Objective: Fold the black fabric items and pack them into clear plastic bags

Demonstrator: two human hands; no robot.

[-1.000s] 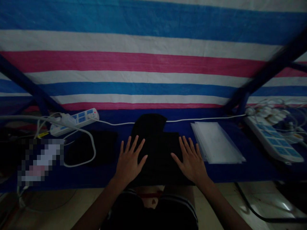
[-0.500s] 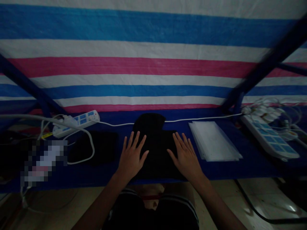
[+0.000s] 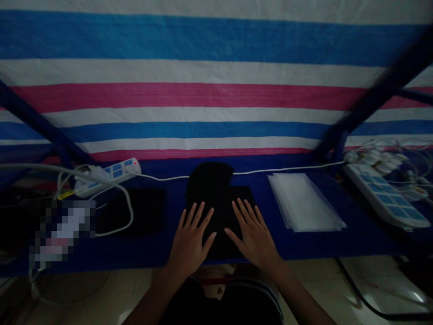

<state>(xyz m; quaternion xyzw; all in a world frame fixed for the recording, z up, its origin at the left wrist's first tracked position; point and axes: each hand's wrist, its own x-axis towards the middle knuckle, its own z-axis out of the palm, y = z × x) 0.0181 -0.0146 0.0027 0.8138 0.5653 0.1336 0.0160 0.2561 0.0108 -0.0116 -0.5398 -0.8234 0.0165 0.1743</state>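
A black, flat piece that looks like cloth (image 3: 216, 189) lies on the blue shelf (image 3: 270, 246) in front of me, with a rounded part at its far left. My left hand (image 3: 192, 239) rests on its left side, fingers spread, palm down. On the right side my right hand (image 3: 252, 232) lies flat in the same way, fingers apart. Neither hand grips anything. The dark colour hides the piece's folds and exact kind.
Clear plastic sheets (image 3: 306, 202) lie to the right, near a power strip (image 3: 385, 196) with tangled cables. At left are another power strip (image 3: 117, 171), a looping white cable (image 3: 130, 207) and a black item (image 3: 145, 210). Striped sheeting (image 3: 216, 97) hangs behind.
Both hands have slid toward me and a little closer together, staying flat over the black piece. The view has shifted slightly.
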